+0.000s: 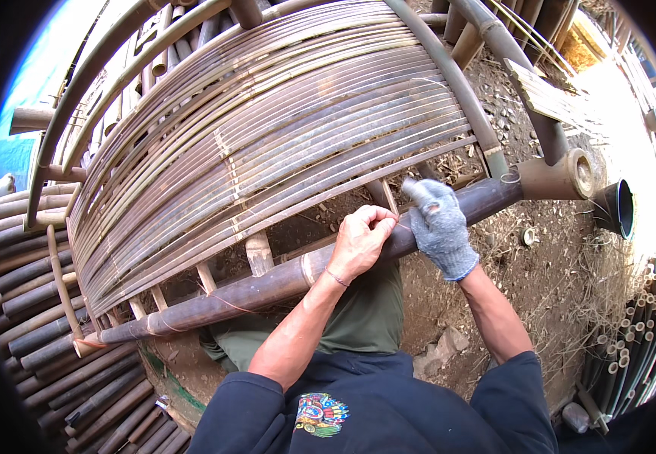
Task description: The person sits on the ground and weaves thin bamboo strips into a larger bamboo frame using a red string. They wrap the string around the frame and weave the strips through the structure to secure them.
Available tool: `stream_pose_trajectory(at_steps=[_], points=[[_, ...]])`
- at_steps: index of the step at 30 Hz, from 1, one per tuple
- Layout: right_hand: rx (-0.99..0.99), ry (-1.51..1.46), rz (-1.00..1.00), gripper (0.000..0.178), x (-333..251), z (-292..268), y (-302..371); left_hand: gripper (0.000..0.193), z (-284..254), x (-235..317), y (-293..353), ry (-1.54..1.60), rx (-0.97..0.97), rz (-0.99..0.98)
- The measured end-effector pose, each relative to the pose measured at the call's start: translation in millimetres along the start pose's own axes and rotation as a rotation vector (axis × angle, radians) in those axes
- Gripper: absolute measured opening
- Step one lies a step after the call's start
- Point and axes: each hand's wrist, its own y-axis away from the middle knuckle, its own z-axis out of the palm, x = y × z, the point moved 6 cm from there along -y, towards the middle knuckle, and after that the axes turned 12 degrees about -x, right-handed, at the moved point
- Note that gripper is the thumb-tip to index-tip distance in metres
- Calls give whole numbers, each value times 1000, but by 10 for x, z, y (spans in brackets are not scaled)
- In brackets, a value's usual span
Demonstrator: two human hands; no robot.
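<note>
1. A bamboo bench [290, 144] fills the upper middle, its long thin slats running side by side, bowed by the lens.
2. At the left, a pile of bamboo poles [36, 303] lies stacked, some brown, some nearly black.
3. A thick dark pole [267, 289] runs along the bench's near side, rising toward the right, with short pegs between it and the slats.
4. A bundle of thin poles [638, 333] lies at the lower right, cut ends showing.
5. The right hand [441, 227], in a grey glove, is over the thick pole, fingers partly curled and blurred; whether it grips anything cannot be told.
6. The bare left hand [359, 240], just beside it, pinches thumb against fingers.
7. A thin reddish strand [403, 225] sits in that pinch, above the pole.
</note>
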Motion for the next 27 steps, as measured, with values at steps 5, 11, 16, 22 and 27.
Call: stream_pose_trajectory(at_steps=[5,11,16,22,27], points=[[258,171,134,76,404,-289,-204,16,-48,-39,-2,102,24,-76],[108,583,406,34,1430,-370,-1303,18,-19,-78,-10,75,35,-49],[20,-753,702,31,1548,-332,-898,16,-31,-44,8,71,47,-43],[-325,-703,607,40,864,-860,38,18,-95,-105,-7,40,94,-62],[-969,-340,1104,27,756,-1567,1339,17,-103,-196,-63,109,67,-67]])
